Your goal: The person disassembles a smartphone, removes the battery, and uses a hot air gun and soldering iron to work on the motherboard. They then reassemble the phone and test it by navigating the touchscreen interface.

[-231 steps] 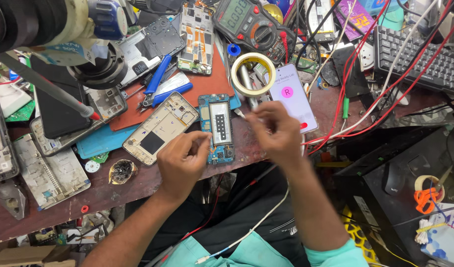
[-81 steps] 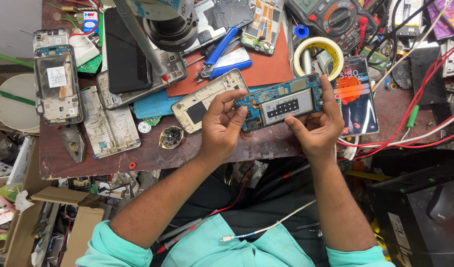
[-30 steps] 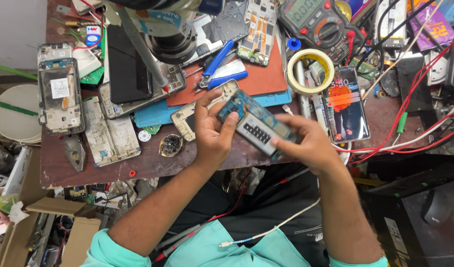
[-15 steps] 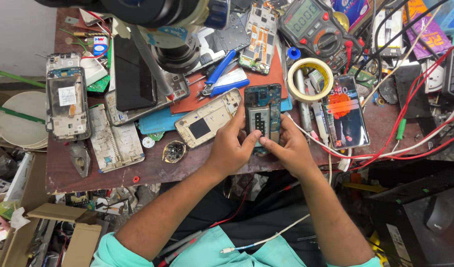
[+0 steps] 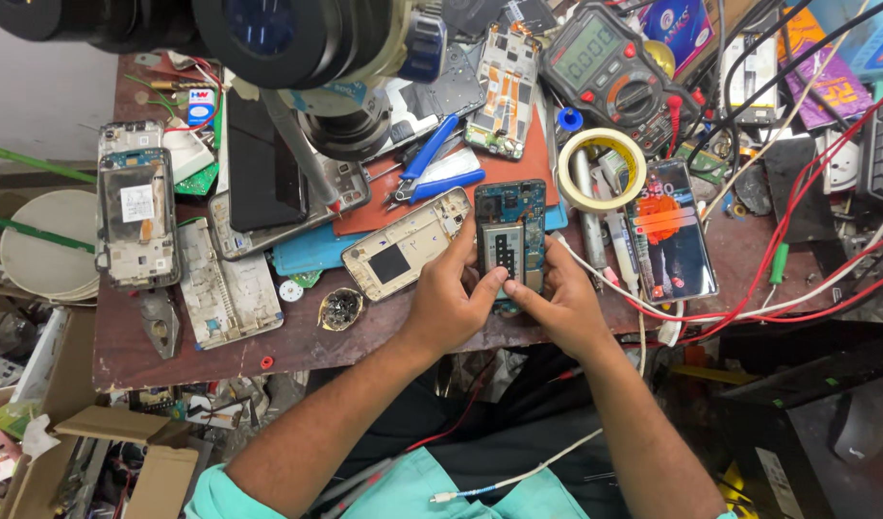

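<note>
The reddish-brown workbench (image 5: 297, 351) is crowded: a pale gold phone frame (image 5: 403, 245) lies just left of the hands, blue-handled pliers (image 5: 432, 173) sit above it on an orange mat (image 5: 518, 159), a roll of yellowish tape (image 5: 603, 169) and a lit smartphone (image 5: 670, 231) lie to the right, and a multimeter (image 5: 614, 72) stands at the far edge. Red and white cables cross the right side, and a microscope head (image 5: 297, 48) hangs out of focus over the upper left, hiding part of the bench. The opened phone (image 5: 509, 235) is upright, blue circuit board exposed, with a grey metal shield at its middle. It lies at the bench's near edge between both hands. The left hand (image 5: 446, 298) curls round its left edge, thumb pressing the shield; the right hand (image 5: 561, 303) grips its lower right, thumb beneath the shield.
</note>
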A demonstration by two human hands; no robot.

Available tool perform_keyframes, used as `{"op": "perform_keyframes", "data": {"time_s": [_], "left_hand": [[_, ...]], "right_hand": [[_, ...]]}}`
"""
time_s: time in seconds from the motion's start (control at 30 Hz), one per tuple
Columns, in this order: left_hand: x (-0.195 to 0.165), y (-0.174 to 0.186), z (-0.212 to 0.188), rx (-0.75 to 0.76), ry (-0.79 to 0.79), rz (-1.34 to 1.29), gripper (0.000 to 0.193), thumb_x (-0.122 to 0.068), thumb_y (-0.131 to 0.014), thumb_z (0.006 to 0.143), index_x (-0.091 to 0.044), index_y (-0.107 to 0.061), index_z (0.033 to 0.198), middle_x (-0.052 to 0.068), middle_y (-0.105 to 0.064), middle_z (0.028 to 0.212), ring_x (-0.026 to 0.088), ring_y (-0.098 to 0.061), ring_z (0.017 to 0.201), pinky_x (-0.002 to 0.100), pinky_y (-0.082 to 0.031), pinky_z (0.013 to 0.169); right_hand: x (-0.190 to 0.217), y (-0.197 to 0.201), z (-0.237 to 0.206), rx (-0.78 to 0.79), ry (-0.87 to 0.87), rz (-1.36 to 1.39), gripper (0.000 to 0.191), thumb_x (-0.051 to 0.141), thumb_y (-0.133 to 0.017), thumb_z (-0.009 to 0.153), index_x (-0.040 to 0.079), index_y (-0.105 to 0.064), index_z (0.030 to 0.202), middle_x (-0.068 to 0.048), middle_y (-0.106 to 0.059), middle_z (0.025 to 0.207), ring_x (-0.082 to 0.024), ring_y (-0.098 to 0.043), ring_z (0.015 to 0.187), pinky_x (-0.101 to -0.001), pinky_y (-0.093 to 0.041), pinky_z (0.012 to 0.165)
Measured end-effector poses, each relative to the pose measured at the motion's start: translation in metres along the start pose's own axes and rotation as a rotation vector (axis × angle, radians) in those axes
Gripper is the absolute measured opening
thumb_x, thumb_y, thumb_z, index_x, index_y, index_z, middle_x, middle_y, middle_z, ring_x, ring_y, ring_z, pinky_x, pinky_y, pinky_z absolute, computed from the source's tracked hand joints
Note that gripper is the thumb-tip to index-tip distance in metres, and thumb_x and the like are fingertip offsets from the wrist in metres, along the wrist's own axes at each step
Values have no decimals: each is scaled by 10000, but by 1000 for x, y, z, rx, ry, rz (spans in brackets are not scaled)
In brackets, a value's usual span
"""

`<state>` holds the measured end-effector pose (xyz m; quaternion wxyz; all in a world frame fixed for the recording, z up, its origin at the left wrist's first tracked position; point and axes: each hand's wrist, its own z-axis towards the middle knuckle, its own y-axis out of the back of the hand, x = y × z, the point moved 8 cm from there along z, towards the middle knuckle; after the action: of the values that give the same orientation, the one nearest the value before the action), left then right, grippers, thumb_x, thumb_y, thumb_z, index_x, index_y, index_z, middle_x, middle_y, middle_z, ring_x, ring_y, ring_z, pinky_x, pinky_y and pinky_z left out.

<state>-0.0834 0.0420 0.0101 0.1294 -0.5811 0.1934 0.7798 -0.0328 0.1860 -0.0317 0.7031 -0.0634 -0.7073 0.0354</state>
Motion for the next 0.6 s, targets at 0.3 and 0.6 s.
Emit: {"op": "perform_keyframes", "data": {"time_s": [0.3, 0.6], "left_hand": [[1, 0, -1, 6, -15, -5, 802, -42, -670, 918, 39, -264, 1605, 120, -767, 940, 112, -696, 694, 252, -544, 636], [2, 1, 0, 6, 5, -6, 802, -48, -667, 903, 46, -269, 1593, 120, -770, 939, 120, -703, 688, 258, -549, 631]], "right_hand": [[-3, 2, 1, 3, -12, -41, 538, 17, -696, 932, -16, -450, 1410, -90, -642, 1220, -127, -643, 1088, -292, -577, 885], [-3, 1, 1, -4, -3, -18, 581, 21, -685, 924, -17, -419, 1439, -82, -632, 1236, -126, -645, 1093, -296, -596, 854]]}}
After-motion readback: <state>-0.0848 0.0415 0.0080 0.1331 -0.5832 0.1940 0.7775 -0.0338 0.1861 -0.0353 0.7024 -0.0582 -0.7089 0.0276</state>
